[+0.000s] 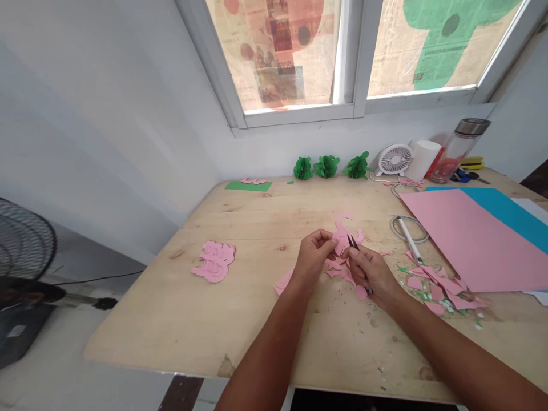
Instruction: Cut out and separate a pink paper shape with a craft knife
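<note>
My left hand (314, 255) is closed in a pinch on a pink paper cutout (342, 235) held just above the wooden table (240, 319). My right hand (370, 271) is closed round a pair of small dark scissors (353, 242), whose blades meet the paper's right edge. Pink offcuts (333, 268) lie under and between both hands. A stack of cut pink shapes (214, 261) rests to the left, apart from my hands.
Large pink sheet (475, 237) over blue sheet (509, 211) at right, paper scraps (436, 285) beside them. A white pen (410, 240) and cord lie near. At the back: three green paper trees (326, 166), small white fan (394, 160), bottle (457, 149), green sheet (248, 185). Floor fan (23, 245) at left.
</note>
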The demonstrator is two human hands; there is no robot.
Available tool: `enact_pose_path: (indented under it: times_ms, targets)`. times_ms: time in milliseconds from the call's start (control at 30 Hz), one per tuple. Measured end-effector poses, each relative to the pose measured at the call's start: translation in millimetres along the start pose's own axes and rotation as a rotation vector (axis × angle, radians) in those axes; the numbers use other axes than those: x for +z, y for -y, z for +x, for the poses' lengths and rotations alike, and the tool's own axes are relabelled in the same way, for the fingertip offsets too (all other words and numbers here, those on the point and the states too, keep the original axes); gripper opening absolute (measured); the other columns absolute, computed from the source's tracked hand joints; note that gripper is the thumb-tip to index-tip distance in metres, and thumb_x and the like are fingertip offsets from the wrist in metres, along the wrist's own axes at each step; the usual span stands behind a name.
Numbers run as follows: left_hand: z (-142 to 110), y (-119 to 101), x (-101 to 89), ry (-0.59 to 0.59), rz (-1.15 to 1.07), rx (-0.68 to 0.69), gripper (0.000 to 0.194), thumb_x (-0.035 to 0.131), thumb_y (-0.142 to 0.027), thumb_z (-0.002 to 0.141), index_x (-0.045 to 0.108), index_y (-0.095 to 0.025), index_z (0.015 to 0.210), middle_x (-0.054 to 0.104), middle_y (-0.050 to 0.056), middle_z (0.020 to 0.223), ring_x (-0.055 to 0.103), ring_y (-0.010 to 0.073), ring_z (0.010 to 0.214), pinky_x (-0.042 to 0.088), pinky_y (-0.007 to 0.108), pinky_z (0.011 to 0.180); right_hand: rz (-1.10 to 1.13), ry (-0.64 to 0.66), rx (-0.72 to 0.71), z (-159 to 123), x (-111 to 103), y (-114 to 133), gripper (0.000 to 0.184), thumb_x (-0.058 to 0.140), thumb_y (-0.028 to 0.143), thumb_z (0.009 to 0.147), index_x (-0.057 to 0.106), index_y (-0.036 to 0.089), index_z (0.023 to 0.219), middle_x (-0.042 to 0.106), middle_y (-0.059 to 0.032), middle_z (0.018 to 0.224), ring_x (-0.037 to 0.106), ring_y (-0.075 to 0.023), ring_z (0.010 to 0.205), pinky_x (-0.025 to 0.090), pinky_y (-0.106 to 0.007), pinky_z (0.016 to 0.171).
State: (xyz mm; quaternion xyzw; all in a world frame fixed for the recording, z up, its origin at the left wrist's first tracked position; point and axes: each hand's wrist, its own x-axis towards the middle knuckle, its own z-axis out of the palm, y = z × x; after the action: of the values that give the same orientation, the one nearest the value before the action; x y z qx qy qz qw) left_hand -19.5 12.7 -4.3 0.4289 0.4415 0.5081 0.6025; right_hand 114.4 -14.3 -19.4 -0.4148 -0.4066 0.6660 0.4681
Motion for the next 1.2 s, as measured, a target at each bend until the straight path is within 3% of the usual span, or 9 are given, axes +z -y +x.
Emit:
enact_pose_path:
  times_ms: [233, 767, 1200]
  targets:
    - [0.0, 3.1, 1.4, 0.015, -0.010, 0.010, 0.016, 0.064, -0.027, 0.061, 0.056, -0.014, 0.064, 0.052, -0.002, 0.055, 0.048, 0.0074, 0.050, 0.041, 0.020, 0.050, -0.016, -0.087, -0.032, -0.1, 3.3, 1.5, 0.031, 0.068, 0.044, 0.064, 0.052, 0.018, 0.071, 0.027, 0.0105, 0.043, 0.019, -0.0037, 0.034, 0.013, -0.020, 0.034]
    - [-2.1, 4.3, 2.8, 0.065, 0.019, 0.002, 0.016, 0.064, -0.028, 0.063, 0.057, -0.014, 0.065, 0.055, 0.000, 0.058, 0.050, 0.0086, 0.053, 0.041, 0.021, 0.052, -0.013, -0.109, -0.048, 2.2, -0.5, -4.2, 0.026, 0.066, 0.037, 0.068, 0.049, 0.018, 0.073, 0.028, 0.0115, 0.041, 0.018, -0.0030, 0.033, 0.011, -0.018, 0.033]
    - [-2.3, 2.4, 3.9, 0.068, 0.028, -0.065, 0.016, 0.064, -0.025, 0.060, 0.051, -0.015, 0.062, 0.060, 0.002, 0.057, 0.054, 0.0106, 0.050, 0.040, 0.023, 0.050, 0.058, -0.245, -0.131, 0.4, -0.2, 1.3, 0.023, 0.067, 0.033, 0.068, 0.050, 0.019, 0.072, 0.024, 0.0110, 0.043, 0.016, -0.0043, 0.036, 0.011, -0.020, 0.036]
